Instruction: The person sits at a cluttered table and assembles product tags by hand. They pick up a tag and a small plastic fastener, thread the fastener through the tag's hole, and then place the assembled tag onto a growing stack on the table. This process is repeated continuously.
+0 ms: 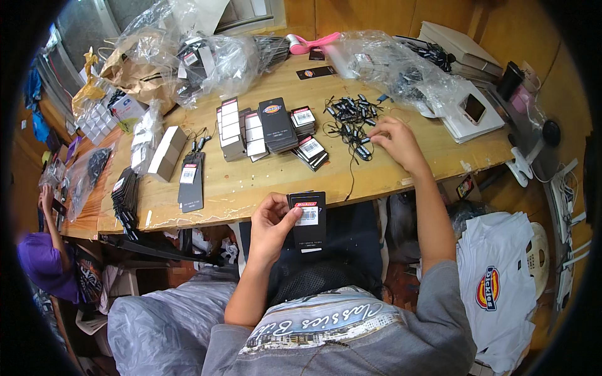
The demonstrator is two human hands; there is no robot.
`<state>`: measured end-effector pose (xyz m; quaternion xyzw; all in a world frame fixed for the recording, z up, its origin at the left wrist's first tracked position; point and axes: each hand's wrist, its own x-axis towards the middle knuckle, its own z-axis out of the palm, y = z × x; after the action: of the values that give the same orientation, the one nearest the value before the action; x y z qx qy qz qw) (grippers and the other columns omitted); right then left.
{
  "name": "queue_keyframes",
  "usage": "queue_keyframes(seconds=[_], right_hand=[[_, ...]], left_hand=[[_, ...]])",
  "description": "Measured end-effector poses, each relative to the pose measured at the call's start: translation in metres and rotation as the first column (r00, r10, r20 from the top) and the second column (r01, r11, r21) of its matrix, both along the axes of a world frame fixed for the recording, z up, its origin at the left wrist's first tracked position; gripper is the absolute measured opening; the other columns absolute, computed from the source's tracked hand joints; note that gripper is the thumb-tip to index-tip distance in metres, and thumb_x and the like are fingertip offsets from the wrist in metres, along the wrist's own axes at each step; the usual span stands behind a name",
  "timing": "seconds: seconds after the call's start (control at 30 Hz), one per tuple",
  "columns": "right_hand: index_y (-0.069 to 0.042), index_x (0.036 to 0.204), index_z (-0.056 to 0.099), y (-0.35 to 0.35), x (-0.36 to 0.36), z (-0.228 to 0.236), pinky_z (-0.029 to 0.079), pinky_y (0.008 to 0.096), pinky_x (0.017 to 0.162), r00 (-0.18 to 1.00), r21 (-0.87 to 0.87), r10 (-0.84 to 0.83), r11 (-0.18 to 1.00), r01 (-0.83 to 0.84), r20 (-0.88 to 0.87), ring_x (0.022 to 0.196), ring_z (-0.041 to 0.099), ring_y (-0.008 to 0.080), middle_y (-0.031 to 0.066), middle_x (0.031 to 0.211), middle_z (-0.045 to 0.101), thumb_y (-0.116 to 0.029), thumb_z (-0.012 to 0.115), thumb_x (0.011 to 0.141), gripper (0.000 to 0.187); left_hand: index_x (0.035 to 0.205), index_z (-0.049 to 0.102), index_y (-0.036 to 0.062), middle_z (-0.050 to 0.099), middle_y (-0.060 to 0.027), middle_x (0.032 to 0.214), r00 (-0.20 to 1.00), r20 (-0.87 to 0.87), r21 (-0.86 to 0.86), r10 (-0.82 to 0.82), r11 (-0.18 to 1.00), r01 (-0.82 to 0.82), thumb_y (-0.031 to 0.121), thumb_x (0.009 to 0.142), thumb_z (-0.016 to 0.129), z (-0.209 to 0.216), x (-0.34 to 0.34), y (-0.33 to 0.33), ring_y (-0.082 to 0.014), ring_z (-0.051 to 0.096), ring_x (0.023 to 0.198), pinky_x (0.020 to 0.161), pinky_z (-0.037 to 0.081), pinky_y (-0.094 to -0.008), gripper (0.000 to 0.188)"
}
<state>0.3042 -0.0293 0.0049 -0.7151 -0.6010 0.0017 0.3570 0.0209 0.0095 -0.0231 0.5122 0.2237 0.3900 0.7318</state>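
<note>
My left hand holds a few black hang tags upright in front of my chest. A white barcode sticker with a red strip is on the front tag, and my thumb presses at its edge. My right hand reaches over the table to a tangled pile of black tag strings with small plastic seals. Its fingertips pinch at the right edge of the pile, apparently on a string. Left of the pile stand stacks of black hang tags, several with white stickers.
Stickered tags with strings lie at the left, near a white box and a hanging bunch of black tags. Clear plastic bags fill the back. A phone rests on papers at right. A person in purple sits far left.
</note>
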Motion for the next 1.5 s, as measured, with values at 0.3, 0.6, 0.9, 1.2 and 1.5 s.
queue_keyframes(seconds=[0.3,0.6,0.9,1.2,1.5], right_hand=[[-0.002,0.069,0.058,0.032,0.027,0.023,0.043,0.0253,0.056,0.984,0.03,0.066,0.998,-0.062,-0.163,0.059,0.055,0.0126,0.006,0.064,0.059,-0.007,0.057,0.068,0.005],[0.001,0.081,0.055,0.041,0.035,0.067,0.042,0.0212,0.059,0.931,0.213,0.154,0.973,-0.086,-0.329,0.061,0.054,0.0098,0.004,0.067,0.056,-0.011,0.055,0.076,0.013],[-0.002,0.076,0.06,0.029,0.005,0.068,0.043,0.0239,0.058,0.998,0.263,-0.013,0.964,0.028,-0.059,0.06,0.056,0.0117,0.0071,0.065,0.059,-0.008,0.057,0.069,0.009],[-0.008,0.069,0.058,-0.011,-0.092,0.059,0.039,0.0319,0.065,0.868,0.303,0.293,0.852,-0.427,0.401,0.068,0.057,0.0186,0.0059,0.067,0.059,-0.011,0.049,0.065,0.009],[-0.005,0.067,0.057,-0.059,-0.075,0.029,0.038,0.0312,0.069,0.966,0.365,0.25,0.895,-0.256,0.064,0.066,0.055,0.0224,0.0075,0.065,0.057,-0.011,0.055,0.068,0.006]], left_hand=[[0.083,0.048,0.0001,0.056,-0.004,0.077,1.0,0.001,-0.001,0.0,1.0,0.0,-0.002,0.073,0.057,0.0,-0.001,-0.001,-0.0073,0.052,0.07,0.065,0.042,-0.0196,0.014],[0.085,0.055,-0.0023,0.057,-0.0036,0.079,1.0,-0.022,-0.005,0.02,1.0,-0.02,-0.001,0.071,0.058,0.003,-0.003,-0.004,-0.0082,0.052,0.072,0.066,0.042,-0.0191,0.014],[0.069,0.05,-0.0003,0.052,-0.0114,0.103,0.999,-0.037,0.301,0.017,0.954,-0.005,0.001,0.071,0.057,0.028,0.013,0.001,-0.009,0.05,0.076,0.065,0.04,-0.0193,0.008],[0.087,0.054,-0.002,0.054,-0.0064,0.094,0.996,-0.083,0.439,0.043,0.899,-0.002,0.002,0.072,0.06,0.04,0.035,0.017,-0.0104,0.05,0.076,0.067,0.039,-0.0199,0.016],[0.08,0.054,-0.0016,0.057,-0.0047,0.074,0.988,-0.136,0.487,0.073,0.873,0.003,0.004,0.072,0.061,0.037,0.003,0.012,-0.008,0.049,0.064,0.062,0.038,-0.0184,0.012]])
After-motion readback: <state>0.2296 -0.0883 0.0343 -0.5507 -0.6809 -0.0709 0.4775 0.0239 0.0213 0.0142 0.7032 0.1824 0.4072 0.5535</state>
